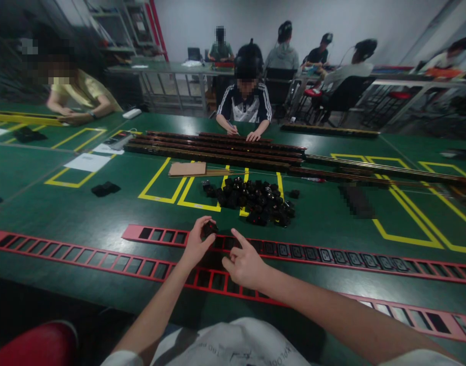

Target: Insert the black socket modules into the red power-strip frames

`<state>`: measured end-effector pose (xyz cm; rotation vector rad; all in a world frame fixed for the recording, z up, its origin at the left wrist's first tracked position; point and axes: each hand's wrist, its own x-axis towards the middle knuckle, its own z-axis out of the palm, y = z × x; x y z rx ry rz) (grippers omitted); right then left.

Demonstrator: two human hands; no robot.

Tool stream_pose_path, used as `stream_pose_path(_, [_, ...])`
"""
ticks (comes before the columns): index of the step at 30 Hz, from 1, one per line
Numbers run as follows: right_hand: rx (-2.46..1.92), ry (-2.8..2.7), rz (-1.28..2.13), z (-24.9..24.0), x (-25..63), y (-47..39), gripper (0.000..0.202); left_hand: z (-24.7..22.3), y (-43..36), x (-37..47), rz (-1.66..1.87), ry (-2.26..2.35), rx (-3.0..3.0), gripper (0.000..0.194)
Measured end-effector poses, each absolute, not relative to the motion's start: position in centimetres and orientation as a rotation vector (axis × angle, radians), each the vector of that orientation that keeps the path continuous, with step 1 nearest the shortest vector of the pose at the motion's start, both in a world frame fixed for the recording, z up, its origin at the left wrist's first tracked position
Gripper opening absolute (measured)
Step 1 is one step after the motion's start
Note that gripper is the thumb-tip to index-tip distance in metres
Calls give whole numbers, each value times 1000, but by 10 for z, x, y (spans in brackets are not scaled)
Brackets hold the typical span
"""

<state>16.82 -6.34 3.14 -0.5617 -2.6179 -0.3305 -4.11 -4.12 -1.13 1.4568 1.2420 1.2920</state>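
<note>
Between the thumb and fingers of my left hand [198, 241] is a small black part [209, 229] with a red spot. My right hand [246, 262] is just to the right, its index finger stretched out and the other fingers curled; no object shows in it. Both hands are over a long red slotted strip [132, 232], which holds black square parts [326, 255] in several slots right of my hands. A second red slotted strip [84, 256] runs nearer to me, partly hidden under my forearms. Beyond my hands lies a pile of black parts [256, 198].
Long dark rails [217, 150] lie across the table [57, 213] behind the pile. A cardboard piece [187, 169], papers [88, 161] and black items [105, 188] are at the left. A person [244, 101] sits opposite, another [82, 91] at the left, several farther back.
</note>
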Motion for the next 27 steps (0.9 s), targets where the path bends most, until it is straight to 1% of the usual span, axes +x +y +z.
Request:
stream_pose_path(2, [-555,-2629,-225,30,170,-65,31,-12,-41,-41,1291,1246,1465,49])
stream_pose_path(5, [-490,-2678,-70,30,174,-65,42,-13,-40,-40,1291,1240,1479,52])
stream_pose_path(7, [-439,-2696,-15,32,178,-64,43,-13,-40,-40,1286,1248,1498,55])
stream_pose_path(11, [-383,-2706,-37,34,182,-61,41,-12,-40,-39,1258,1305,1542,57])
stream_pose_path(13, [-364,-2724,-98,31,184,-61,41,-11,-40,-40,1248,1322,1567,51])
stream_pose_path(17, [-407,-2671,-145,17,190,-67,29,-8,-41,-43,1260,1335,1681,41])
stream_pose_path(22, [-415,-2599,-56,0,199,-81,30,-2,-46,-45,1155,1357,1820,44])
stream_pose_path(27, [-467,-2545,64,4,205,-93,26,0,-51,-43,967,1324,1947,46])
